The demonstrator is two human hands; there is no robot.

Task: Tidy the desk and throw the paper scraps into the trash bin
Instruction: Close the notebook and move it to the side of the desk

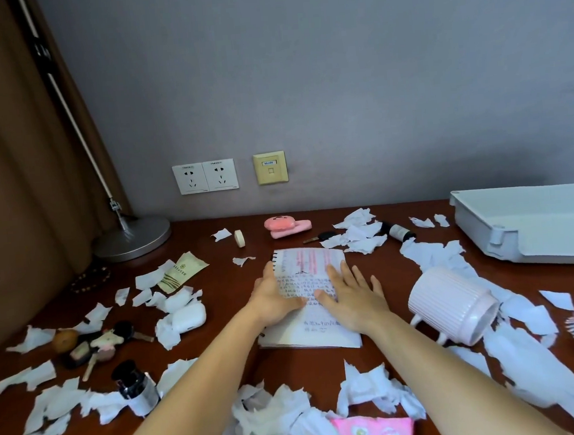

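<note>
Both hands lie flat on the notebook (322,331) in the middle of the desk (215,284). The left hand (273,297) rests on the book's left edge by the rings, with its fingers straight and close together. The right hand (352,298) rests on the page, fingers straight and a little apart. Neither hand holds anything.

The scraps (359,235) are all over the desk — one heap near the back edge just past the fingertips, more along the left side, and a big heap at the front edge between the arms. No scrap touches the fingers.

The bin (454,307) lies on its side just right of the right hand — its mouth points to the front right, and scraps lie around it.
</note>
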